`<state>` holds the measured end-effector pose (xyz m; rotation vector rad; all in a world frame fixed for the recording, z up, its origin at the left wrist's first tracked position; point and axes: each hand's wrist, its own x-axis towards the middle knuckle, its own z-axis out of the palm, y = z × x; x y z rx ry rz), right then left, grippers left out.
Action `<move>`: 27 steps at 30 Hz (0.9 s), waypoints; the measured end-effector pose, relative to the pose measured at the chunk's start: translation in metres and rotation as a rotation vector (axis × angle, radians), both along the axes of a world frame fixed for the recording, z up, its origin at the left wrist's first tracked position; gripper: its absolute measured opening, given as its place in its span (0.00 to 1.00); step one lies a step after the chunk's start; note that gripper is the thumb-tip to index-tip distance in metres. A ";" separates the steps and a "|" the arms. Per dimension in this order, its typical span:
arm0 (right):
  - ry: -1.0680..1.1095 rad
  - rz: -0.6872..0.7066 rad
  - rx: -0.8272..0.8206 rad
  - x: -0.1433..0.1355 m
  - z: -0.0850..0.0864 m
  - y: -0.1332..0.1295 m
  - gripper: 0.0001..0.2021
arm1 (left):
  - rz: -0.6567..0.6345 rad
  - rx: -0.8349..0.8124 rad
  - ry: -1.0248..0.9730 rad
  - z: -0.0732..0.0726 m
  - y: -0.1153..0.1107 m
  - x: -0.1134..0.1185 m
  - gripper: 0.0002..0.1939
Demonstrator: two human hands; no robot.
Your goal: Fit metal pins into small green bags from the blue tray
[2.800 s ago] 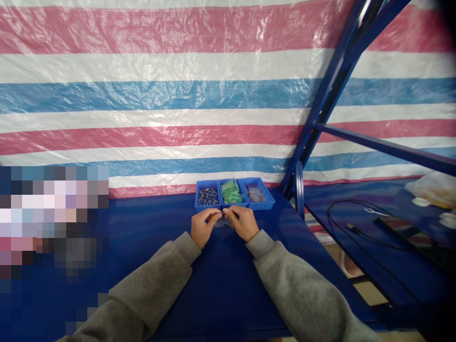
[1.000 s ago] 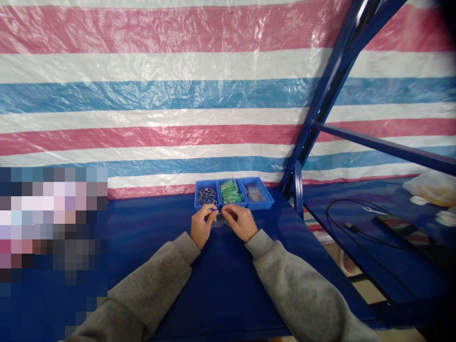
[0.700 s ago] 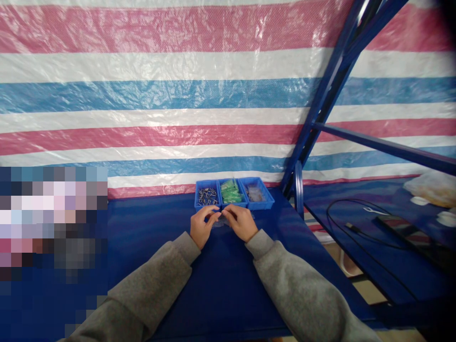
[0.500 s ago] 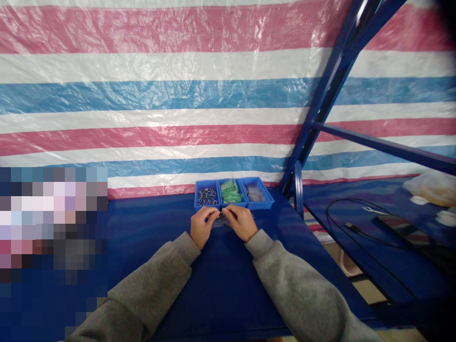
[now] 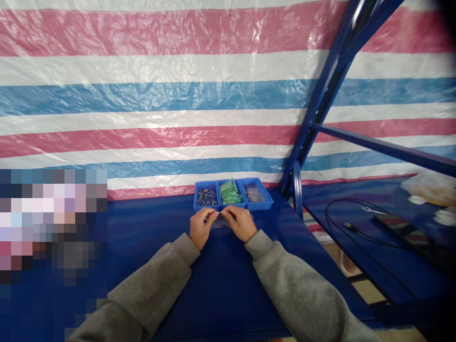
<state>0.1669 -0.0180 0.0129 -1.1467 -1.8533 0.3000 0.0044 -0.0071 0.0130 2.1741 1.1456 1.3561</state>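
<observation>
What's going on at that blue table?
A person in grey sleeves has the left hand and right hand close together over the table, pinching a small dark thing, too tiny to name. Clear plastic shows between the hands. Just beyond stand three blue bins: metal bits on the left, green packets in the middle, clear pieces on the right.

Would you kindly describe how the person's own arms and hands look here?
The long grey fabric sleeves are loose and plain, narrowing to grey cuffs at the wrists. The left hand and right hand are bare, without gloves.
</observation>
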 end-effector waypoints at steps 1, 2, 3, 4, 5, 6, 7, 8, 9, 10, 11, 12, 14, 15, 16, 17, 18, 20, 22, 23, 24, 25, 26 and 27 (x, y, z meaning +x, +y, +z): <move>0.000 -0.007 -0.001 0.000 0.000 0.000 0.15 | -0.015 0.004 -0.012 0.000 0.000 0.000 0.11; -0.001 -0.011 0.000 0.001 0.000 0.001 0.15 | -0.029 0.006 -0.023 0.001 0.000 0.001 0.10; -0.003 -0.010 0.001 0.001 -0.001 0.001 0.16 | -0.042 0.007 -0.035 0.001 0.000 0.001 0.09; -0.005 -0.006 0.003 0.001 -0.001 0.001 0.16 | -0.053 0.008 -0.046 0.001 0.000 0.001 0.09; -0.007 0.001 0.005 0.001 -0.001 0.001 0.16 | -0.061 0.007 -0.057 0.001 0.000 0.002 0.09; -0.007 0.007 0.006 0.001 -0.001 0.001 0.17 | -0.065 0.008 -0.068 0.001 0.000 0.001 0.09; -0.006 0.010 0.007 0.001 -0.001 0.001 0.17 | -0.066 0.007 -0.075 0.000 0.000 0.001 0.09; -0.005 0.013 0.007 0.001 -0.001 0.000 0.17 | -0.066 0.004 -0.077 -0.001 0.000 0.001 0.09; -0.004 0.013 0.005 0.001 0.000 0.000 0.17 | -0.064 0.000 -0.075 -0.001 0.001 0.001 0.09; -0.002 0.013 0.003 0.001 0.000 0.000 0.17 | -0.062 -0.004 -0.070 -0.002 0.001 0.000 0.09; 0.000 0.010 0.003 0.001 0.000 0.000 0.17 | -0.057 -0.007 -0.064 -0.003 0.002 0.000 0.09; 0.000 0.006 0.004 0.001 0.000 0.000 0.17 | -0.049 -0.008 -0.060 -0.004 0.002 0.000 0.09; -0.003 0.000 0.008 0.001 0.001 -0.001 0.14 | -0.026 -0.007 -0.053 -0.004 0.002 0.000 0.10; -0.004 -0.002 0.013 0.001 0.001 -0.001 0.13 | -0.013 -0.006 -0.049 -0.005 0.002 0.000 0.10; -0.005 -0.001 0.016 0.001 0.001 -0.001 0.12 | -0.002 -0.008 -0.041 -0.004 0.002 0.000 0.11; -0.005 0.001 0.020 0.001 0.001 0.000 0.12 | 0.008 -0.009 -0.032 -0.004 0.001 0.000 0.12; -0.005 0.006 0.025 0.001 0.001 0.000 0.11 | 0.015 -0.012 -0.019 -0.004 0.001 -0.001 0.13; -0.006 0.012 0.036 0.000 0.000 0.000 0.12 | 0.024 -0.015 0.003 -0.004 0.000 -0.001 0.16; -0.012 0.019 0.037 0.000 -0.001 0.000 0.12 | 0.024 -0.013 0.009 -0.004 0.000 -0.002 0.17; -0.013 0.019 0.036 0.000 -0.001 0.001 0.12 | 0.019 -0.007 0.003 -0.004 0.000 -0.002 0.16; -0.014 0.018 0.034 0.000 -0.001 0.001 0.12 | 0.012 0.001 -0.007 -0.004 0.000 -0.002 0.14; -0.016 0.018 0.031 0.000 -0.002 0.001 0.12 | 0.001 0.010 -0.019 -0.004 0.000 -0.002 0.12; -0.020 0.018 0.030 0.000 -0.002 0.001 0.13 | -0.013 0.020 -0.029 -0.004 0.000 -0.002 0.10; -0.024 0.017 0.031 0.000 -0.002 0.001 0.13 | -0.027 0.029 -0.037 -0.003 0.000 -0.002 0.09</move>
